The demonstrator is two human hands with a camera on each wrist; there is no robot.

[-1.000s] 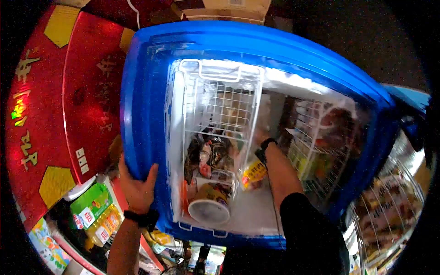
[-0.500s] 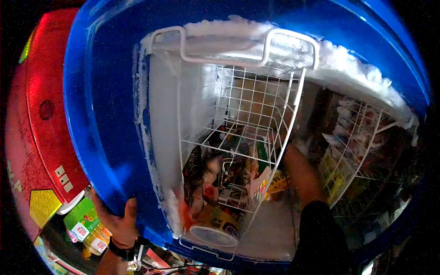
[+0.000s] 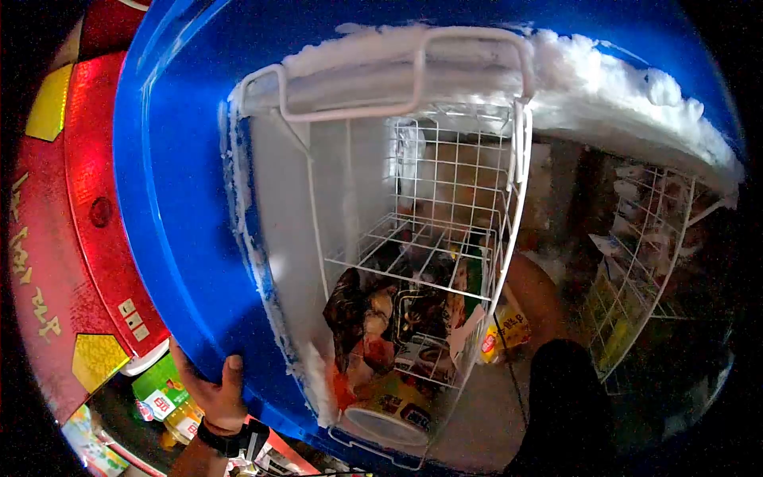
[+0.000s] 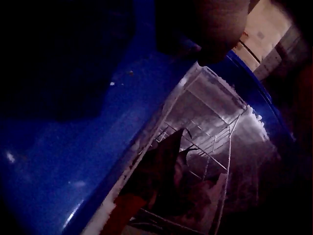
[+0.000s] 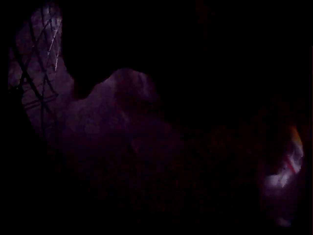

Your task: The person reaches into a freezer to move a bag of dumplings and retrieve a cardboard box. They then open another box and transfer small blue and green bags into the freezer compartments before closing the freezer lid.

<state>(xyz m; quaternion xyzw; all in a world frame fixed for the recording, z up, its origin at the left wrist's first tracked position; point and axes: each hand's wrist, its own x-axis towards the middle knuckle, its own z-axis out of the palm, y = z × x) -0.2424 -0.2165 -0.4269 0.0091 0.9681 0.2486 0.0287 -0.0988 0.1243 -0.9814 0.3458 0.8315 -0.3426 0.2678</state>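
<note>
My left hand (image 3: 218,393) grips the left rim of a blue chest freezer (image 3: 195,262), thumb on top and fingers over the outer side. It shows dark at the top of the left wrist view. Inside the freezer, my right forearm (image 3: 536,290) reaches down beside a white wire basket (image 3: 358,117). Basket wires and shadow hide the right hand, and the right wrist view is nearly black; I cannot tell what it holds. A yellow printed package (image 3: 505,334) lies by that forearm. Dark wrapped packs (image 3: 342,310) and a round tub (image 3: 389,417) sit in the basket's lower part.
Thick frost (image 3: 612,87) lines the freezer opening. A second wire basket (image 3: 636,262) holds bags on the right. Left of the freezer stands a red printed box (image 3: 107,222), with a green package (image 3: 155,381) and a yellow bottle (image 3: 183,421) below it.
The head view has come closer over the freezer. My right arm has gone deeper beside the basket, its hand passing out of sight. The left hand remains on the rim.
</note>
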